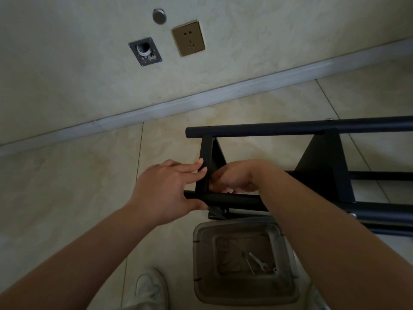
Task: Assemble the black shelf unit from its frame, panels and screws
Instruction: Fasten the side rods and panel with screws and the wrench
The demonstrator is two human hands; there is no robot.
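The left hand (pixel 165 189) is bracing the near end of the shelf unit: its fingers (pixel 196 168) are lying nearly straight against the end panel (pixel 206 162) while the thumb is pressing on the near tube (pixel 232 201). The right hand (pixel 234 177) is working just behind that panel, fingers curled; what they are pinching, if anything, is hidden. The joint lies between both hands. The frame's long axis is running rightward from the fingers. The round tubes are matte black; the panels are flat and triangular. A silvery screw head (pixel 328 119) is showing on the far tube (pixel 268 129). Below the hands, a translucent plastic bin (pixel 201 253) is holding a small wrench (pixel 258 261) on the tiled floor (pixel 67 186).
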